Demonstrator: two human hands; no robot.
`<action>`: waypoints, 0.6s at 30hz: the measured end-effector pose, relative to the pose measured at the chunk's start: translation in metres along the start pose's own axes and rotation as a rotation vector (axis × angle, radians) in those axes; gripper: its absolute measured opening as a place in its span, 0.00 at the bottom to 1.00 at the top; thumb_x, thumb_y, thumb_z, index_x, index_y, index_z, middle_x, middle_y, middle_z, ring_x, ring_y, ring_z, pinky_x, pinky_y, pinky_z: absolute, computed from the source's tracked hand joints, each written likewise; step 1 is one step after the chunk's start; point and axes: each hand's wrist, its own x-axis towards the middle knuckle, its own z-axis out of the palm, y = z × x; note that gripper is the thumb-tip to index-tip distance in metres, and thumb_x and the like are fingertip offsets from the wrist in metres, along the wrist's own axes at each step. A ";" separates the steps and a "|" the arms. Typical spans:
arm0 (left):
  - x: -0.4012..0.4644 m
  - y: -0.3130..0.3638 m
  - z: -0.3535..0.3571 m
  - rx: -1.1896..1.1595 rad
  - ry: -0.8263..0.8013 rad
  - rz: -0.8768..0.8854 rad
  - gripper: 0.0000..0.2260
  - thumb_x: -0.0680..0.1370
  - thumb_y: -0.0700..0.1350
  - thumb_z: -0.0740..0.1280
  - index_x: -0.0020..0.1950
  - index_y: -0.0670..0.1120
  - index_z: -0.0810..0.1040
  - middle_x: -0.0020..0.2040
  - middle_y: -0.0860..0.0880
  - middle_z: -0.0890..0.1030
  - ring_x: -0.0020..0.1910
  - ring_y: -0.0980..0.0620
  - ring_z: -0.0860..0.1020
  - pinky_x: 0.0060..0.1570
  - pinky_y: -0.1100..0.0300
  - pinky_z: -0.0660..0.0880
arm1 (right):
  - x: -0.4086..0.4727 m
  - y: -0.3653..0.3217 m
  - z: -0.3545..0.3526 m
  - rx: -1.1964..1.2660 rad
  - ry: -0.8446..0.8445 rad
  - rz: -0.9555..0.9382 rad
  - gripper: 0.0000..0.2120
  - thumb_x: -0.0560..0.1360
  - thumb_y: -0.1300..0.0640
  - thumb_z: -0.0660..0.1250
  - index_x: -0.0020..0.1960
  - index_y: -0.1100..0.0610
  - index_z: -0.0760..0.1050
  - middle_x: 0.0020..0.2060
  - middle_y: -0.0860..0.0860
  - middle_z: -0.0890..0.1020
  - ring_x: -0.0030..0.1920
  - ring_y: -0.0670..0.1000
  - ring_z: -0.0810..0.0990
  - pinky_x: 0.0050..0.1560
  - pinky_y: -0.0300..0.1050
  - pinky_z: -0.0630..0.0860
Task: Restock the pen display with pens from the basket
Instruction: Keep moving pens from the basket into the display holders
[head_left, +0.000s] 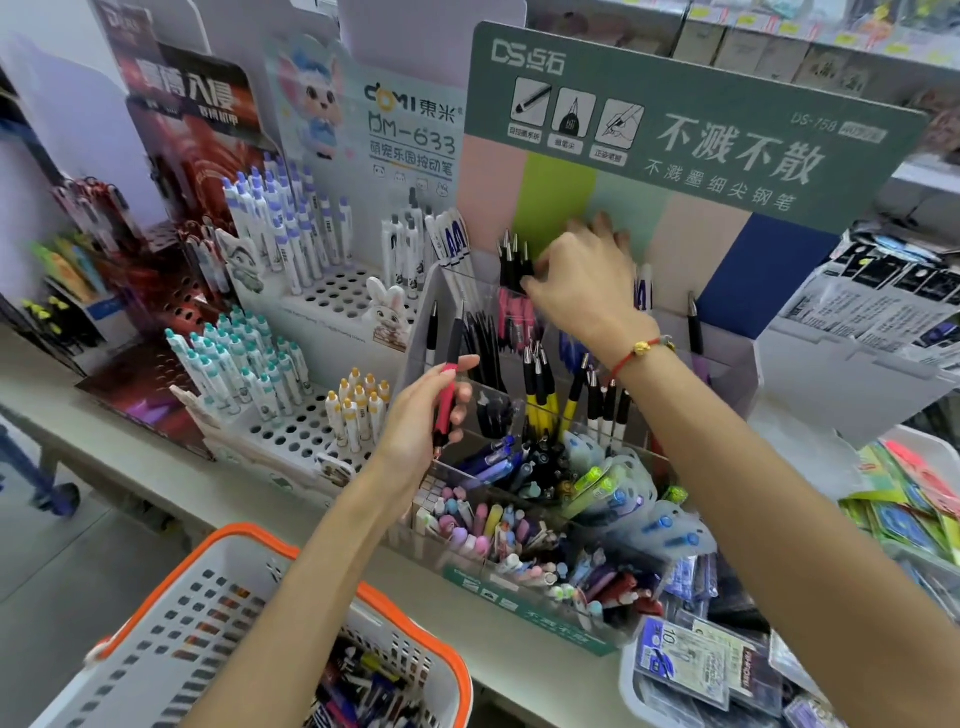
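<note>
Left hand pinches one red-and-black pen, upright, thumb and curled fingers around the barrel, just left of the clear acrylic pen display. Right hand reaches to the far tier, fingers curled in among the black-topped pens; motion blur there, so whether it grips one or only steadies the bunch is hard to say.

Orange-rimmed basket sits near left, below the shelf edge, loose pens still in its bottom.

Risks from here:
- Right forearm crosses above the near compartments; dropping the wrist could knock the yellow-and-black pens over.
- Far tier looks crowded; forcing another pen in may tip its neighbours out.
- The single pen is held low on the barrel, so it could swivel and slip.
- Wrong colour slot is likely with mixed stock.
</note>
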 end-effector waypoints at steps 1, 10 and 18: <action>-0.001 0.001 -0.001 -0.013 -0.002 -0.001 0.14 0.84 0.43 0.51 0.60 0.47 0.76 0.33 0.55 0.73 0.30 0.59 0.68 0.33 0.63 0.64 | -0.001 0.001 -0.002 -0.002 0.005 -0.016 0.14 0.76 0.51 0.67 0.55 0.58 0.82 0.59 0.57 0.76 0.65 0.60 0.66 0.62 0.52 0.64; 0.004 0.014 0.023 0.127 -0.056 0.056 0.11 0.84 0.44 0.56 0.63 0.53 0.73 0.47 0.55 0.81 0.43 0.58 0.77 0.50 0.61 0.75 | -0.067 -0.021 0.001 0.827 -0.039 0.037 0.12 0.78 0.50 0.67 0.55 0.56 0.82 0.42 0.46 0.82 0.42 0.42 0.79 0.44 0.34 0.73; 0.039 0.029 0.021 1.298 0.176 0.417 0.30 0.82 0.47 0.58 0.80 0.52 0.47 0.80 0.52 0.44 0.78 0.53 0.40 0.72 0.55 0.36 | -0.047 0.014 -0.017 1.122 0.607 0.208 0.08 0.78 0.62 0.66 0.56 0.59 0.79 0.45 0.46 0.82 0.45 0.41 0.82 0.50 0.34 0.77</action>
